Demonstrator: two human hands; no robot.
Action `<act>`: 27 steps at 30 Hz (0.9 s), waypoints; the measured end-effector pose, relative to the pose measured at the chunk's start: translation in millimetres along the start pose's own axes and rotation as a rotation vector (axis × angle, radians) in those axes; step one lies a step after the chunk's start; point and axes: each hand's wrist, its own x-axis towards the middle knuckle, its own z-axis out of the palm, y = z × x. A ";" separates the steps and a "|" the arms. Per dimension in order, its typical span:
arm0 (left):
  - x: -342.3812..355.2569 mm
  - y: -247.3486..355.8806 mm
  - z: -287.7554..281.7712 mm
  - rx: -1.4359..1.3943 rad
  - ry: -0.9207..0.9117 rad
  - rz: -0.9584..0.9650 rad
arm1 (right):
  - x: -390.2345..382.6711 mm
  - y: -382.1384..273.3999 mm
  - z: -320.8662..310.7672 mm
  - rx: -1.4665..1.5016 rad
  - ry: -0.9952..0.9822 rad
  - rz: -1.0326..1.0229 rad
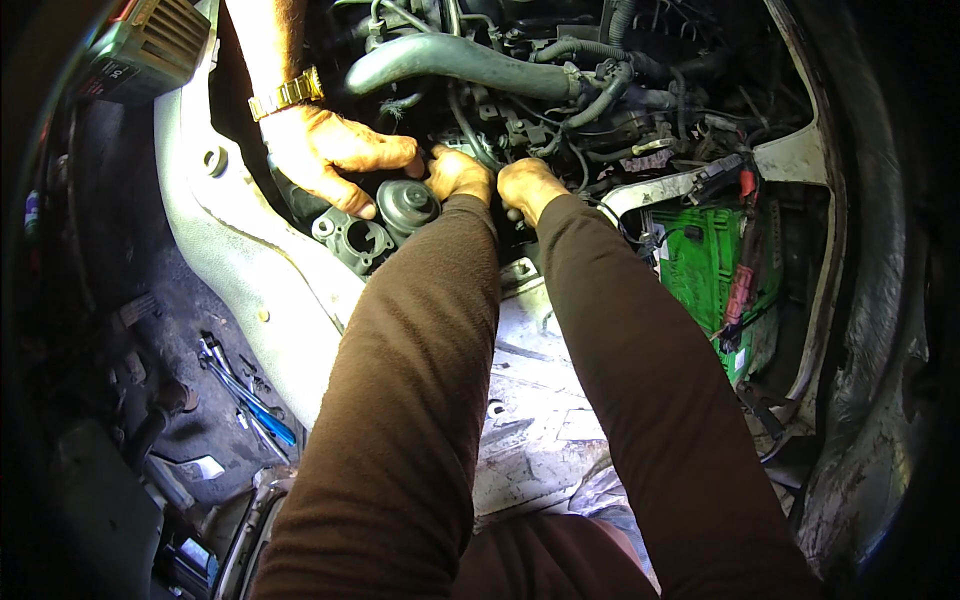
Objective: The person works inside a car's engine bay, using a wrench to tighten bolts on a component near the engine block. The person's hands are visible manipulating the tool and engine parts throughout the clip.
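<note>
Both of my arms, in brown sleeves, reach forward into an engine bay. My left hand (462, 176) is curled down among the engine parts, just right of a round black cap-like part (408, 206). Close beside it, my right hand (530, 187) is closed in a fist, its knuckles up. Whatever the fingers of either hand grip is hidden beneath them. A thin dark hose (470, 130) runs down between the two hands. From the upper left comes a co-worker's hand (325, 155) with a gold watch, its fingers by a grey metal housing (350, 240) with a round opening.
A thick grey pipe (455, 62) crosses the engine beyond my hands. At right a green battery (700, 265) sits behind a pale metal frame, cables beside it. On the left are a pale body panel (250, 270), a boxy vented case (150, 45) and blue-handled tools (265, 410) on the floor.
</note>
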 end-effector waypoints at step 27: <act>3.1 0.5 0.7 0.020 -0.024 0.016 | 5.1 -5.5 -0.4 -0.882 -0.104 -0.228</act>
